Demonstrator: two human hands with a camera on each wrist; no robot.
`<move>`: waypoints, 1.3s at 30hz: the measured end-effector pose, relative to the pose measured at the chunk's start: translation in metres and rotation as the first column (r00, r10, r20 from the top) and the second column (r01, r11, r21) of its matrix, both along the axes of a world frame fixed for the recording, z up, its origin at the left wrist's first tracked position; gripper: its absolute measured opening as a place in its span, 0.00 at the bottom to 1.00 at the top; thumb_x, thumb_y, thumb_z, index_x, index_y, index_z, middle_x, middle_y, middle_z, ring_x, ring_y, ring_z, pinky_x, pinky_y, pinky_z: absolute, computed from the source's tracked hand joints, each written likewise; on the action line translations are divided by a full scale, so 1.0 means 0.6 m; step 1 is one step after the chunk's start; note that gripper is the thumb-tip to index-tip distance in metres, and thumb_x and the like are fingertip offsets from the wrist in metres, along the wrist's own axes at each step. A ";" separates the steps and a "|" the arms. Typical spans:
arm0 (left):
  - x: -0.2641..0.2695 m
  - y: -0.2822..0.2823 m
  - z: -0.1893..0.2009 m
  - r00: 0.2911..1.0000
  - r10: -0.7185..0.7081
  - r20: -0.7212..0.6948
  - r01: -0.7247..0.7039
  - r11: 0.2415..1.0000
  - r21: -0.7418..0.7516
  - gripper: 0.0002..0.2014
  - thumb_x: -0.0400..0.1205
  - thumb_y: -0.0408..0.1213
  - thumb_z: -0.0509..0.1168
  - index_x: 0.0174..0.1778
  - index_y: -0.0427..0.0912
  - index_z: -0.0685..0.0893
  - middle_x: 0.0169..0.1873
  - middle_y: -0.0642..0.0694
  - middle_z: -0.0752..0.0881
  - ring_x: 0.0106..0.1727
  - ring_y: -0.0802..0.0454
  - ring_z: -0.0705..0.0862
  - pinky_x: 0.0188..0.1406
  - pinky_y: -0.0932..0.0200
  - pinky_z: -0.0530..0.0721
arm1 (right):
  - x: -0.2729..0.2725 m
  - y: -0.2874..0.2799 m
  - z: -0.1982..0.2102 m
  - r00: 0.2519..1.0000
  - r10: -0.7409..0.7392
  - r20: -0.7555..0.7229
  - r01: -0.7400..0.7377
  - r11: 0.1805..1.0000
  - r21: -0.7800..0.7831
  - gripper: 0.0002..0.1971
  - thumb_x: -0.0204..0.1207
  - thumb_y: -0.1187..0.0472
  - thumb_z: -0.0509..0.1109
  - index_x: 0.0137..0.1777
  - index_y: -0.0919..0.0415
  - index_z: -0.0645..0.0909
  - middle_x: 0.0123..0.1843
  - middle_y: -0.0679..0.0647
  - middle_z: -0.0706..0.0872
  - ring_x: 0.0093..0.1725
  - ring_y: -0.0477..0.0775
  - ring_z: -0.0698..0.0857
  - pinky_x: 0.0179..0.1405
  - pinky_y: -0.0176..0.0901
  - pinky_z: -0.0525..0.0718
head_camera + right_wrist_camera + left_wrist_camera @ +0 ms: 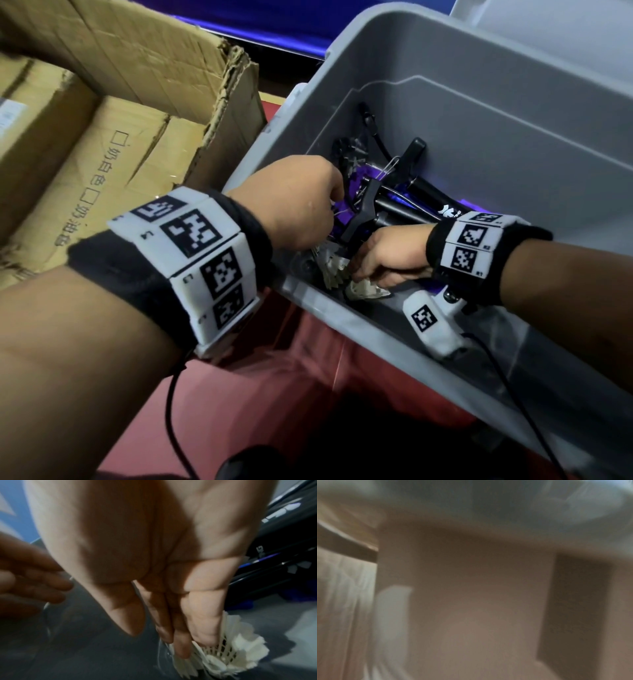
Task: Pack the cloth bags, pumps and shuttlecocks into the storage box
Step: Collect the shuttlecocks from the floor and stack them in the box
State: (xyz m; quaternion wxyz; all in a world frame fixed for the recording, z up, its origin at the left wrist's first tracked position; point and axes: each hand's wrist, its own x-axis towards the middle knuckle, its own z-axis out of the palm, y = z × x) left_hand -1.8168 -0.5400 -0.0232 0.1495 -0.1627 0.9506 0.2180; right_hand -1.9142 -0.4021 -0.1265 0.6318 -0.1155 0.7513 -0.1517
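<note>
The grey storage box point(496, 113) lies open below me. Black pumps point(407, 202) rest in it on a purple cloth bag point(356, 178). White feather shuttlecocks point(363, 291) sit in its near corner. My right hand point(363, 274) reaches down there. In the right wrist view my right hand point(163, 639) has straight fingers touching the shuttlecocks point(236, 655). My left hand point(308, 205) dips over the box's left wall beside the pumps, its fingertips hidden. Its fingers point(51, 586) appear relaxed and hold nothing that I can see. The left wrist view is a blur.
Open cardboard boxes point(102, 154) stand close against the left side of the storage box. A red floor point(274, 394) shows below my arms. A blue surface point(274, 24) runs behind the boxes. Cables hang from both wrist units.
</note>
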 end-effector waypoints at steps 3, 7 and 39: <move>0.002 -0.001 0.001 1.000 0.001 -0.005 -0.001 1.000 -0.003 0.18 0.79 0.30 0.63 0.64 0.50 0.85 0.53 0.51 0.88 0.56 0.49 0.84 0.57 0.54 0.83 | -0.003 -0.003 0.004 0.986 -0.163 0.025 0.164 0.986 -0.012 0.13 0.79 0.68 0.64 0.60 0.77 0.80 0.41 0.66 0.85 0.31 0.53 0.84 0.34 0.38 0.81; 0.002 -0.003 0.004 1.000 -0.007 0.005 0.007 1.000 0.000 0.19 0.79 0.30 0.63 0.64 0.50 0.84 0.53 0.50 0.88 0.56 0.49 0.84 0.58 0.53 0.84 | -0.003 -0.002 -0.004 0.997 -0.065 -0.029 0.068 0.994 0.089 0.18 0.81 0.60 0.67 0.67 0.68 0.79 0.40 0.60 0.82 0.32 0.55 0.84 0.35 0.43 0.82; 0.002 0.019 -0.002 0.934 -0.129 0.332 0.143 0.989 -0.019 0.17 0.82 0.40 0.62 0.68 0.47 0.79 0.60 0.46 0.85 0.60 0.43 0.83 0.58 0.54 0.81 | -0.028 0.038 0.005 0.919 -0.112 0.379 0.157 0.984 -0.089 0.15 0.79 0.74 0.62 0.59 0.57 0.80 0.51 0.54 0.85 0.51 0.49 0.86 0.61 0.52 0.80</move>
